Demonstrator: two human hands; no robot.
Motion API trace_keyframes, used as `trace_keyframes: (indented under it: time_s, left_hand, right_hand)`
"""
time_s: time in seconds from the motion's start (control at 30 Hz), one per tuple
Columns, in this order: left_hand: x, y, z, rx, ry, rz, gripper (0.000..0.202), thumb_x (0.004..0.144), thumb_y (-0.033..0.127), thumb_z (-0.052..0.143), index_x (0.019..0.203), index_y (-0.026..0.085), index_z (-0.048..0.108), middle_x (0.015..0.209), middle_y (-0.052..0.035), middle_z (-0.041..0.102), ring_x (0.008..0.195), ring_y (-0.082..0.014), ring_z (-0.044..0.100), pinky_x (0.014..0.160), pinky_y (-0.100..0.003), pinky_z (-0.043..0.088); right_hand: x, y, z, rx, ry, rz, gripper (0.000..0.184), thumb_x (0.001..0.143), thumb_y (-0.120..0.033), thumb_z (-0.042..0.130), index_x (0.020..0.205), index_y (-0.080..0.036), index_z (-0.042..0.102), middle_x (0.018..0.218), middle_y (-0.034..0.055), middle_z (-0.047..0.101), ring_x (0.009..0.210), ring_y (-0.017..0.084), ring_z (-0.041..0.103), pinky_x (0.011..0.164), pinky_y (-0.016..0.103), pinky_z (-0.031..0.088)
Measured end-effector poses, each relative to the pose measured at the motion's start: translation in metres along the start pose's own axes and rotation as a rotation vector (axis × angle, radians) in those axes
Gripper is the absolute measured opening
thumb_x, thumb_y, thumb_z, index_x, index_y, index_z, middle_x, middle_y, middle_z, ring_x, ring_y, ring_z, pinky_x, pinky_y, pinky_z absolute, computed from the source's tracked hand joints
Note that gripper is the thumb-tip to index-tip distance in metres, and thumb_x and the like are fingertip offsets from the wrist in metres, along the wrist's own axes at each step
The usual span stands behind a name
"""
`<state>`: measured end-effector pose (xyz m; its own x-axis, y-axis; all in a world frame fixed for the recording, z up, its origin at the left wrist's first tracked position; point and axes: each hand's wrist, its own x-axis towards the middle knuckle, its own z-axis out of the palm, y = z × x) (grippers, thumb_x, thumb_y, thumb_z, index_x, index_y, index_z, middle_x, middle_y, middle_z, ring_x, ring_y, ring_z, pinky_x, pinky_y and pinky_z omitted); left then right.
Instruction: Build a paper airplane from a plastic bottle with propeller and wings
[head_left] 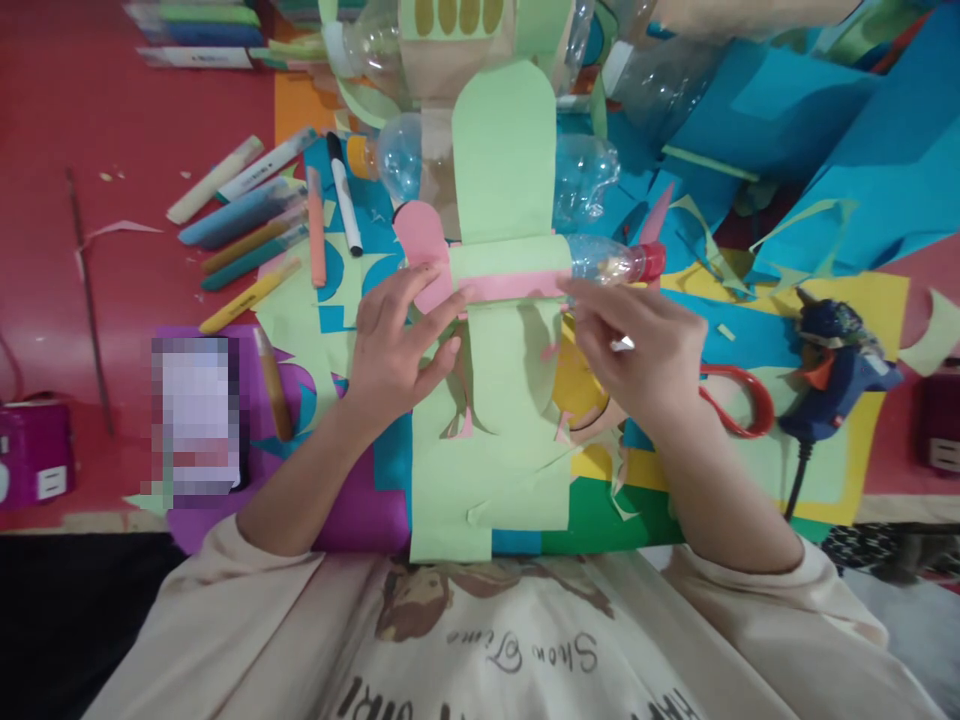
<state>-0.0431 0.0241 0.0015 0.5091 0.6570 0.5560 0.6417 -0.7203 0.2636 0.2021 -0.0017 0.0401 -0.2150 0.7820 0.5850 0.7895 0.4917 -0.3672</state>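
Observation:
A plastic bottle (600, 258) with a red cap lies sideways in front of me, wrapped in light green paper (510, 256). Along the wrap runs a pink paper strip (517, 287). My left hand (397, 335) lies with fingers spread, its fingertips on the strip's left end and on a rounded pink paper piece (421, 240). At the strip's right end is my right hand (641, 345), fingers pinched together. A small whitish tip shows by that palm; what it belongs to is hidden. A long rounded green paper piece (506, 150) extends behind the bottle.
Markers (247, 215) lie scattered at the left, above a phone (199, 410) with a blurred screen. On the right are red-handled scissors (750, 400) and a blue glue gun (832, 390) with its cord. More bottles (589, 180), blue sheets (847, 180) and paper scraps fill the back.

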Motion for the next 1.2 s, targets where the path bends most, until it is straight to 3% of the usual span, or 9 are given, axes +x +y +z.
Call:
trace_keyframes:
  time_s: [0.13,0.37,0.53,0.63,0.7,0.77,0.9,1.07,1.2]
  left_hand:
    - [-0.001,0.001,-0.001,-0.066,-0.038,-0.045,0.041,0.096,0.041,0.041,0.137,0.036,0.044,0.139,-0.0053,0.051,0.128,-0.0252,0.051,0.11,-0.041,0.035]
    - [0.001,0.0,-0.003,-0.004,-0.045,-0.011,0.045,0.096,0.04,0.041,0.141,0.037,0.038,0.135,-0.0049,0.051,0.127,-0.0236,0.05,0.107,-0.041,0.038]
    - [0.002,0.002,-0.003,0.03,-0.043,0.021,0.048,0.094,0.044,0.043,0.141,0.033,0.041,0.136,-0.0086,0.047,0.127,-0.0256,0.048,0.106,-0.042,0.038]
    - [0.001,0.004,-0.002,-0.024,-0.051,-0.035,0.043,0.094,0.046,0.043,0.136,0.037,0.044,0.137,-0.0066,0.048,0.127,-0.0269,0.049,0.107,-0.045,0.037]
    - [0.001,0.005,-0.003,-0.075,-0.025,-0.062,0.04,0.094,0.045,0.044,0.133,0.036,0.044,0.133,-0.0067,0.052,0.125,-0.0259,0.051,0.106,-0.044,0.037]
    - [0.002,0.006,-0.004,-0.114,0.01,-0.084,0.039,0.094,0.043,0.045,0.131,0.034,0.042,0.128,-0.0066,0.056,0.123,-0.0242,0.052,0.105,-0.043,0.038]
    - [0.002,0.006,-0.005,-0.067,0.049,-0.077,0.038,0.094,0.042,0.044,0.13,0.032,0.042,0.126,-0.0068,0.057,0.119,-0.0243,0.052,0.102,-0.043,0.04]
    - [0.002,0.006,0.001,0.088,0.019,0.06,0.044,0.095,0.048,0.038,0.134,0.03,0.046,0.132,-0.0079,0.052,0.12,-0.0248,0.051,0.104,-0.043,0.036]
    - [0.004,0.006,0.005,0.136,0.029,0.067,0.043,0.096,0.049,0.036,0.134,0.033,0.048,0.133,-0.0067,0.05,0.12,-0.0236,0.05,0.101,-0.041,0.038]
  right_hand:
    - [-0.007,-0.005,0.001,-0.157,-0.171,-0.011,0.038,0.086,-0.014,0.042,0.108,-0.022,0.072,0.047,-0.004,0.053,0.041,0.008,0.041,0.042,0.021,0.03]
    - [-0.009,-0.004,0.006,-0.205,-0.256,0.074,0.044,0.085,-0.015,0.038,0.113,-0.022,0.072,0.044,-0.0044,0.048,0.04,0.007,0.036,0.043,0.021,0.028]
    - [-0.011,-0.002,0.007,-0.029,-0.1,0.097,0.036,0.087,-0.019,0.044,0.112,-0.026,0.07,0.051,-0.0035,0.055,0.045,0.01,0.048,0.046,0.022,0.038]
    - [-0.009,0.006,0.006,0.011,0.029,0.153,0.032,0.088,-0.026,0.05,0.117,-0.03,0.063,0.086,0.0054,0.07,0.079,0.021,0.066,0.071,0.037,0.054]
    - [-0.008,0.013,0.007,-0.018,0.016,0.193,0.037,0.089,-0.031,0.051,0.125,-0.031,0.056,0.114,0.0093,0.067,0.109,0.03,0.062,0.091,0.05,0.05]
    - [-0.007,0.017,0.009,-0.014,-0.052,0.211,0.041,0.09,-0.035,0.051,0.13,-0.031,0.051,0.128,0.0099,0.061,0.123,0.032,0.054,0.101,0.056,0.044]
    - [-0.01,0.019,0.013,0.026,-0.13,0.205,0.037,0.093,-0.035,0.046,0.129,-0.03,0.051,0.131,0.0099,0.06,0.124,0.029,0.054,0.104,0.055,0.043]
    - [-0.011,0.015,0.019,-0.008,-0.068,0.179,0.034,0.092,-0.038,0.049,0.125,-0.03,0.053,0.124,0.0107,0.063,0.117,0.03,0.057,0.099,0.054,0.045]
    - [-0.007,0.013,0.026,-0.055,-0.007,0.183,0.027,0.091,-0.038,0.052,0.118,-0.031,0.053,0.117,0.0099,0.065,0.112,0.028,0.059,0.095,0.053,0.047]
